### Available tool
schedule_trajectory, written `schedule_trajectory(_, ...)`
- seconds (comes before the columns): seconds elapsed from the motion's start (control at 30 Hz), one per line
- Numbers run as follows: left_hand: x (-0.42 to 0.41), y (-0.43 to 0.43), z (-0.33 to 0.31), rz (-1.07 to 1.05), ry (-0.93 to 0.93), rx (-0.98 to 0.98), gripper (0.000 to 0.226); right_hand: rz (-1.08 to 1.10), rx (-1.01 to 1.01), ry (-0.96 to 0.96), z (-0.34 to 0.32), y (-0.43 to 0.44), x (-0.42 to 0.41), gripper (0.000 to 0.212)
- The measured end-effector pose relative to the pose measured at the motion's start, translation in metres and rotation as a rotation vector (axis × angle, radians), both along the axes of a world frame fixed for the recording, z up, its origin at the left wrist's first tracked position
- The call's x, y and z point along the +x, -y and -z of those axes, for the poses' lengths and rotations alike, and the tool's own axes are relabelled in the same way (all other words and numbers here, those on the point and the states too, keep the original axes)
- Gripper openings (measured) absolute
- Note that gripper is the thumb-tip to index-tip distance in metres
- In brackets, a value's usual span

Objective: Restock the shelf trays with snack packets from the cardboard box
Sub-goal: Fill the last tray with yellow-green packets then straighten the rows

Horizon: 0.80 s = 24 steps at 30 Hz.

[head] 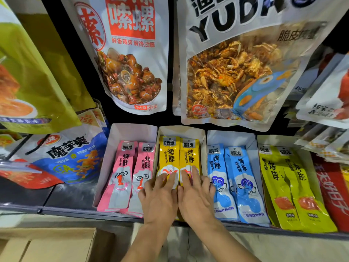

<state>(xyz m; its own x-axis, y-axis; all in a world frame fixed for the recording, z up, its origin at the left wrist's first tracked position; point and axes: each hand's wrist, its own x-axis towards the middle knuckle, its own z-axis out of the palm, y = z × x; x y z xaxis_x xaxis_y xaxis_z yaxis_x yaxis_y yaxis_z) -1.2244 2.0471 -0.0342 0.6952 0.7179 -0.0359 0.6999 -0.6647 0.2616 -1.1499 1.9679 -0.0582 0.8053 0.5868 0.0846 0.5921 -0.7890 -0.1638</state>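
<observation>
Pressing down side by side, the left grip [160,197] and the right grip [196,199] lie flat on the lower half of the yellow packets [178,157]. Their fingers are straight and slightly spread, clasping nothing. The two yellow packets lie under the fingertips and run on beyond them to the back wall of their white tray [181,130]. The inner edges of the two grips touch over the seam between the two packets. Both forearms rise from the bottom edge, wrists over the shelf lip [75,210], palms down. Just left of the left grip lie the pink packets [128,173], its outer fingers overlapping their edge. Just right of the right grip lie the blue packets [234,178], its outer fingers on them, and farther right the green packets [289,186]. Below and left of the left grip, under the shelf, part of the cardboard box [47,246] shows.
</observation>
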Motion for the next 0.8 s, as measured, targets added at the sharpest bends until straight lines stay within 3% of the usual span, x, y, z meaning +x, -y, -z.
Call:
schedule_trajectory(0.23, 0.006, -0.002, 0.004, 0.015, 0.045, 0.02, 0.05, 0.035, -0.02, -0.037, 0.002, 0.004, 0.0, 0.059)
schedule_trajectory(0.6, 0.004, 0.001, -0.004, 0.03, -0.048, -0.039, 0.057, 0.015, -0.012, -0.058, 0.001, 0.004, -0.001, 0.061)
schedule_trajectory(0.8, 0.001, -0.002, -0.004, 0.033, -0.012, -0.052, 0.057, 0.014, -0.022, -0.071, -0.01, 0.006, -0.001, 0.061)
